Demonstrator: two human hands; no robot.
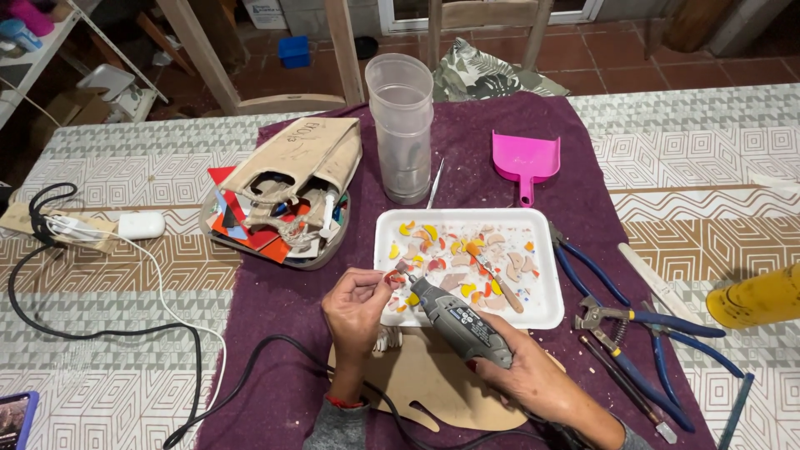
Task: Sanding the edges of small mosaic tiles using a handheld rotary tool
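1. Looking down from the head camera, you grip a grey rotary tool (461, 325) in your right hand (533, 379), fingers wrapped around its body, its tip angled up and left toward your other hand.
2. Your left hand (357, 310) is closed in a pinch on a small red piece (393, 276), held at the tool's tip, just over the near left corner of the white tray (546, 312).
3. That tray sits on the purple cloth (283, 296), near the middle of the tabletop (708, 133), and holds many coloured and pale fragments.
4. A flat wooden cutout (433, 387) lies under your wrists at the cloth's near edge, and the tool's black cord (125, 333) runs off toward the tabletop's left edge.
5. Blue-handled pliers (642, 333) lie just right of the tray.
6. A pink dustpan (525, 162) and a stack of clear cups (402, 129) stand beyond the tray toward the far edge, with a shallow basket of coloured scraps (279, 204) to their left.
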